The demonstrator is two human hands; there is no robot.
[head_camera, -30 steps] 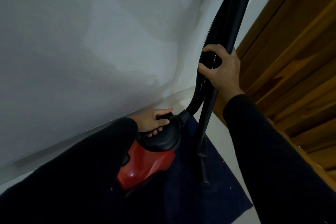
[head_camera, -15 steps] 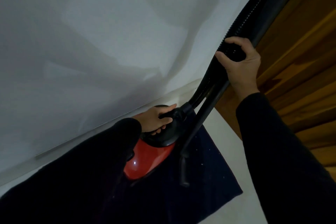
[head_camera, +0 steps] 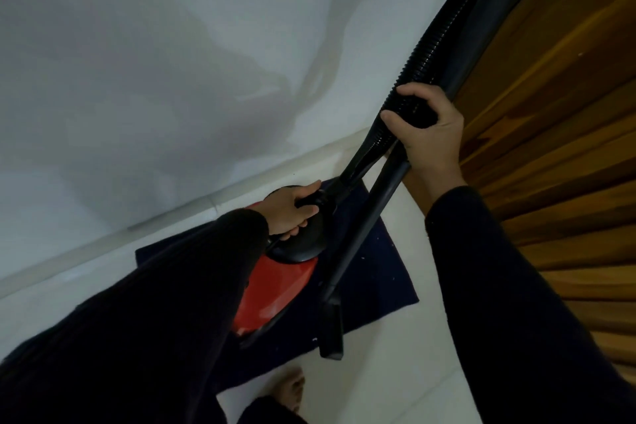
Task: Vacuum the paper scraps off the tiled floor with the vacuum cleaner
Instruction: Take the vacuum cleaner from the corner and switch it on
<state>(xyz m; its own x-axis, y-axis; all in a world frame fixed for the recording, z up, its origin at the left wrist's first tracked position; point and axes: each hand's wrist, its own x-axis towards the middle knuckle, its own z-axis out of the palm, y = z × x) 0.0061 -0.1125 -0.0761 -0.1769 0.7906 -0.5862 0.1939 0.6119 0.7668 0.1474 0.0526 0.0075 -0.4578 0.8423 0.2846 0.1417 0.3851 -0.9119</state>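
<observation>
A red vacuum cleaner [head_camera: 275, 289] with a black top hangs over a dark blue mat [head_camera: 378, 272]. My left hand [head_camera: 290, 208] grips the black handle on top of it. My right hand [head_camera: 426, 127] is closed around the ribbed black hose [head_camera: 430, 52] and the black wand [head_camera: 358, 237] together, up near the wooden door. The wand slants down to a narrow nozzle [head_camera: 332, 330] at the mat's near edge. A few tiny white specks lie on the mat. My sleeve hides the cleaner's left side.
A white wall [head_camera: 155, 62] fills the left and top. A wooden slatted door [head_camera: 557, 165] stands at the right. White floor tiles [head_camera: 395, 372] lie around the mat. My bare foot [head_camera: 290, 389] rests on the tiles near the mat's front edge.
The view has tilted down, so more floor and my foot show. The wand and hose have swung to lean further right, with my right hand still on them. My left hand keeps its grip.
</observation>
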